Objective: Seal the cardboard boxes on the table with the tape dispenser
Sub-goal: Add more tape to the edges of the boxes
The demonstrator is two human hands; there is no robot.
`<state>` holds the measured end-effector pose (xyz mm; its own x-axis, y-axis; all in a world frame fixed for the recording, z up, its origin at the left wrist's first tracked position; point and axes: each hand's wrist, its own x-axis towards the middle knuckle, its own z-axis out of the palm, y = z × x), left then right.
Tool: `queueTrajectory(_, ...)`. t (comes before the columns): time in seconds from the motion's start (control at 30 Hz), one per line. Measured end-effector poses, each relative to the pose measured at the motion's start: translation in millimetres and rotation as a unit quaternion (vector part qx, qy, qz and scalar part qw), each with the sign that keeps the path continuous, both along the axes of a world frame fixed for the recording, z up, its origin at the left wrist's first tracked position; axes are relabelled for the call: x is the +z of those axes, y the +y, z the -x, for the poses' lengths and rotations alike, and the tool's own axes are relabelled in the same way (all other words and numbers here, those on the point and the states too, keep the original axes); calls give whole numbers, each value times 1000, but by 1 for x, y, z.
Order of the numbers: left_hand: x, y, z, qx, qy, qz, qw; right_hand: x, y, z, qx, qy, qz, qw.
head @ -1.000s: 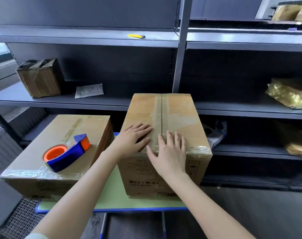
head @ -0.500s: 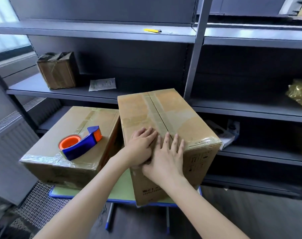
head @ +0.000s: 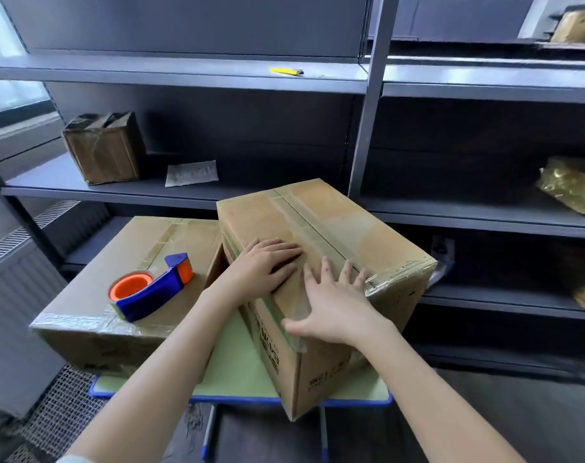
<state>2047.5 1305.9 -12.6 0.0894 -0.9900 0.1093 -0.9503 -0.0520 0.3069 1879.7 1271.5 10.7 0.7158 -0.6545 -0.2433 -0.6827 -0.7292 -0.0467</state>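
A tall cardboard box [head: 348, 235] stands on the green table [head: 237, 372], turned at an angle, with clear tape along its top seam and over its near edge. My left hand [head: 267, 265] lies flat on the box's top near its left edge. My right hand [head: 334, 305] presses with spread fingers on the near top corner, thumb down the front face. A lower, wider taped box [head: 127, 282] sits to the left. On it rests the blue and orange tape dispenser [head: 150, 285], untouched.
Grey metal shelving [head: 368, 128] stands right behind the table. On it are a small wrapped box [head: 104, 147], a paper slip [head: 191, 173], a yellow cutter [head: 286, 71] and gold-wrapped parcels [head: 572, 185]. A radiator [head: 13, 279] and floor grating [head: 60, 412] lie to the left.
The tall box has been rotated so one corner juts over the table's front edge. My hands slid toward its near edge, the right thumb now down the front face.
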Motion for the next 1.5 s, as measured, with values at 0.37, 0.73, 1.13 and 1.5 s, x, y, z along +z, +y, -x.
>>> queueTrajectory(0.37, 4, -25, 1, 40, -26, -27, 998, 22, -33, 84, 37, 5, -144, 989)
queueTrajectory(0.73, -3, -32, 4, 38, -82, -64, 994, -13, -14, 27, -39, 17, 4, 999)
queueTrajectory(1.13, 0, -25, 58, 139, -154, -74, 975, 4, -79, 82, 40, -13, -125, 991)
queueTrajectory(1.5, -11, -12, 36, 131, -80, -25, 988, -24, -61, 27, -62, -96, 39, 993)
